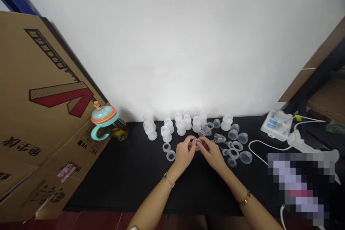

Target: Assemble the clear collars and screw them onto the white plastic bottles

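Note:
My left hand (pixel 186 149) and my right hand (pixel 212 151) meet over the black table (pixel 129 183), their fingers closed on a small clear ring-shaped part (pixel 198 144) between them. Behind them stand several white bottles (pixel 180 128). Two clear rings (pixel 170 155) lie flat just left of my left hand. To the right of my right hand are several clear caps (pixel 245 157), more rings (pixel 233 153) and small translucent pieces. The fingertips partly cover the held part.
At the left, a teal-lidded jug (pixel 115 125) stands beside a large cardboard box (pixel 40 115). A white case (pixel 277 125), a white cable (pixel 258 142) and a blurred-out object are at the right. A white wall (pixel 172 43) rises behind the table.

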Demonstrator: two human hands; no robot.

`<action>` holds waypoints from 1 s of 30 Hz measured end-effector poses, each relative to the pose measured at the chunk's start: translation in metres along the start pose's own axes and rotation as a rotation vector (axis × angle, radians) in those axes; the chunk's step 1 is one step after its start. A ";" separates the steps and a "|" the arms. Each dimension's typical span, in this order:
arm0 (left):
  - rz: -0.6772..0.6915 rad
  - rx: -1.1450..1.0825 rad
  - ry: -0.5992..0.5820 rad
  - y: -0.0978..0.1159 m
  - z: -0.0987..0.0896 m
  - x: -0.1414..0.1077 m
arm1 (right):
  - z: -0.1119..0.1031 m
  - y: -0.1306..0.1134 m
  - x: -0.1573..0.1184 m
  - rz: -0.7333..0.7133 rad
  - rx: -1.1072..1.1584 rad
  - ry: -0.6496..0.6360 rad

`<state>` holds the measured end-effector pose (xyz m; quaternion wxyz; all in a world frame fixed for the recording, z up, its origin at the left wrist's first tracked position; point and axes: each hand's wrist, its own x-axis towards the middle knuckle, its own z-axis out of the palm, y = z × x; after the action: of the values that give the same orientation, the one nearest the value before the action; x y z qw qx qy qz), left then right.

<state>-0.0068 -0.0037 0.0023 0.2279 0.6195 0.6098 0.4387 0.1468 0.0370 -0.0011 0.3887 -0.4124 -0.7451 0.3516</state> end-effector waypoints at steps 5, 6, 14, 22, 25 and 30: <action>0.012 0.043 -0.006 0.002 0.002 -0.002 | 0.001 0.001 -0.001 -0.002 0.006 0.007; 0.014 0.037 -0.008 0.002 0.002 -0.002 | 0.001 0.001 -0.001 -0.003 0.011 0.011; 0.032 0.061 -0.003 0.002 0.001 -0.002 | 0.001 0.002 0.000 -0.006 0.003 0.019; 0.015 0.043 -0.005 0.001 0.001 0.000 | -0.001 -0.002 -0.001 0.001 0.006 0.009; -0.008 0.000 0.003 -0.001 0.001 0.001 | -0.002 -0.004 -0.001 0.009 0.007 -0.015; -0.025 -0.057 0.036 -0.002 0.002 0.000 | -0.002 -0.004 0.000 0.021 0.033 -0.048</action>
<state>-0.0065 -0.0027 0.0003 0.2402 0.5970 0.6087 0.4640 0.1475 0.0355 0.0034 0.3738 -0.4053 -0.7439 0.3777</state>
